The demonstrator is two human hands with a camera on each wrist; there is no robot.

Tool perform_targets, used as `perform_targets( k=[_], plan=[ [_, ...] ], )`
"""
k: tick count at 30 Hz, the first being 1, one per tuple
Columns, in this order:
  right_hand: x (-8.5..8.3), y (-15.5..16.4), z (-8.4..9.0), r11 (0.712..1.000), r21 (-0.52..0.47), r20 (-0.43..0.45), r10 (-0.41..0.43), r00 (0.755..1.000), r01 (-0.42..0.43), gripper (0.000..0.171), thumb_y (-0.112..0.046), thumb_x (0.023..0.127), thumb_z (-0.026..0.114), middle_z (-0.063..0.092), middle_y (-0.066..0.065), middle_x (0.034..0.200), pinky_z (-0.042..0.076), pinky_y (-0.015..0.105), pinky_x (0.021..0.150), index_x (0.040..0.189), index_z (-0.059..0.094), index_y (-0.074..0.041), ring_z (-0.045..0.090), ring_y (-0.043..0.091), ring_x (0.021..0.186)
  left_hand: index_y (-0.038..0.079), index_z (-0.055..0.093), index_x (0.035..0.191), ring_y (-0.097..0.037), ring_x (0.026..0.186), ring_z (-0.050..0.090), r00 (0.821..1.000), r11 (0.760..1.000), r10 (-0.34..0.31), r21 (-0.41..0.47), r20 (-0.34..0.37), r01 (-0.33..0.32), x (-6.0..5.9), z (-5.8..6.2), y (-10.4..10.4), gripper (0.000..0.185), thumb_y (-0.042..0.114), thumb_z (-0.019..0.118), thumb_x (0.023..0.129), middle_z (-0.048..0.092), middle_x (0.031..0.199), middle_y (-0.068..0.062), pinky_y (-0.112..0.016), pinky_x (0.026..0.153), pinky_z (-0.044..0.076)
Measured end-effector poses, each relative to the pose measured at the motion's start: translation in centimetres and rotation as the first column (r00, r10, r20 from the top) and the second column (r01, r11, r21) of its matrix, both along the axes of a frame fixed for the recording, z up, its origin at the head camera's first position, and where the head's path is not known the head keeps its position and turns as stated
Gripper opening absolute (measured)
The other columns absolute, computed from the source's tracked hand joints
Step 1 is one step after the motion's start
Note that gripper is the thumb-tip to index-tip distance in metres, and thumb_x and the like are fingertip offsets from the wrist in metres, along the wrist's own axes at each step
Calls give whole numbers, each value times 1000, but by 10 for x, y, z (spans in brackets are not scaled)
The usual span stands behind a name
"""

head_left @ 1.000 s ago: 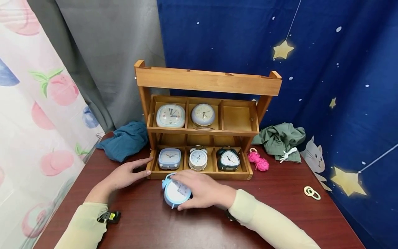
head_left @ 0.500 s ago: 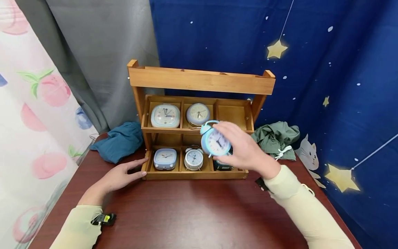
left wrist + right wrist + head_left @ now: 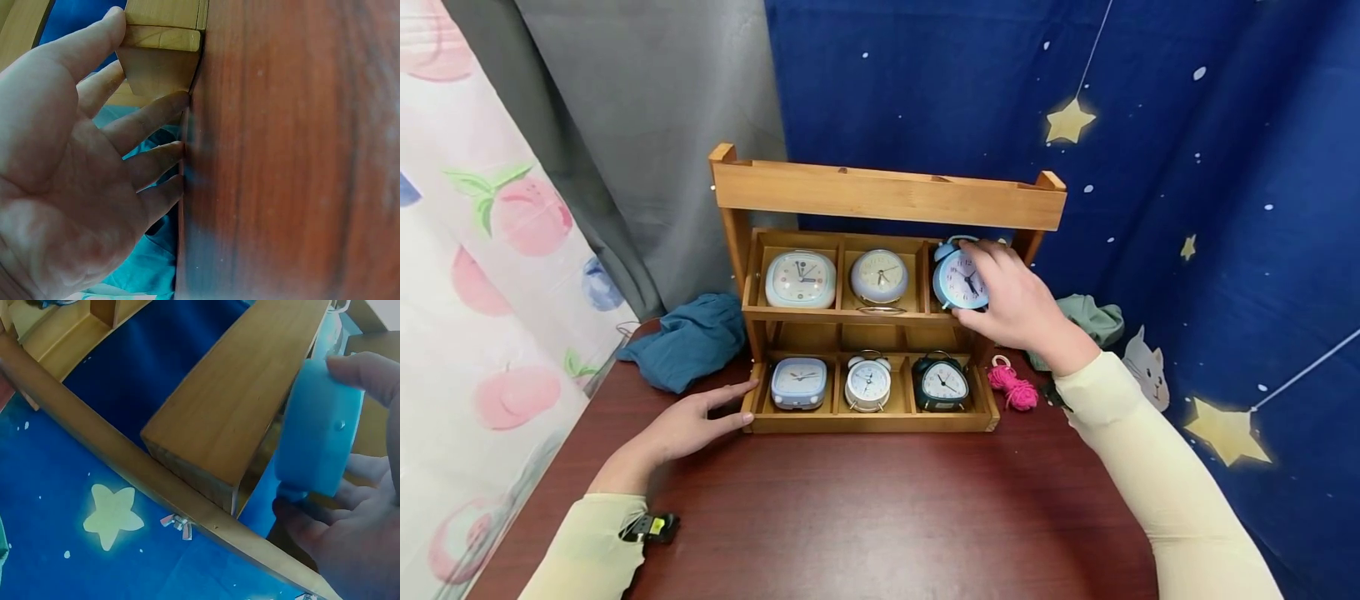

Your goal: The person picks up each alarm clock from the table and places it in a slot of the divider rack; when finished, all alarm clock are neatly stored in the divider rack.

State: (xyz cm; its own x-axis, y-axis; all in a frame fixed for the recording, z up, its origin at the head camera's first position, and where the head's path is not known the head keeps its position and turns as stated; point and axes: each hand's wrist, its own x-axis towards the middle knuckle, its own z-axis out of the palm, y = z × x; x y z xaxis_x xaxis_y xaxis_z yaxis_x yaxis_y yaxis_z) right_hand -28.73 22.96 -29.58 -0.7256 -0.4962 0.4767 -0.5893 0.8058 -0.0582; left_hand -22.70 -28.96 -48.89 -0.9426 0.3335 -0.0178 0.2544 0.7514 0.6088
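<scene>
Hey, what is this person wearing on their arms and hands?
Both arms are in pale yellow-cream long sleeves, the left sleeve and right sleeve reaching the wrists. The left hand and right hand are bare. A small black clip with a yellow-green tag sits at the left cuff.

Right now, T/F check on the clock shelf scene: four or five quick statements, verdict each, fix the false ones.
1. The right hand holds the light blue alarm clock at the upper right compartment. True.
2. The left hand grips a clock. False: it lies open on the table, fingers against the wooden shelf.
3. The bottom row holds three clocks. True.
4. The pink yarn sits left of the shelf. False: right; the blue cloth is left.
</scene>
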Motion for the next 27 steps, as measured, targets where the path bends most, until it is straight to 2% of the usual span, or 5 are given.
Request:
perform_targets(
  k=[12,21,27],
  plan=[
    [-11,0,2,997,36,143,-76,987,72,99,-35,94,90,43,25,166,49,63,111,172,37,-6,47,45,146,24,55,167,-46,155,47,1000,1000,-11,18,-9,12,0,1,1,74,63,70,106,53,168,-18,-73,120,41],
    [-15,2,8,998,61,237,-28,971,14,102,-35,100,86,31,27,174,38,62,125,176,25,-4,34,47,158,23,55,168,-47,156,46,1000,1000,-6,11,-10,6,2,2,1,74,62,70,106,53,168,-18,-73,120,40],
    [-17,5,6,999,34,269,2,963,-12,101,-34,103,84,26,26,175,33,63,128,177,21,-5,28,47,161,24,54,168,-46,155,46,1000,1000,-10,9,-13,10,1,1,1,74,61,70,106,53,168,-18,-73,120,40]
  ],
)
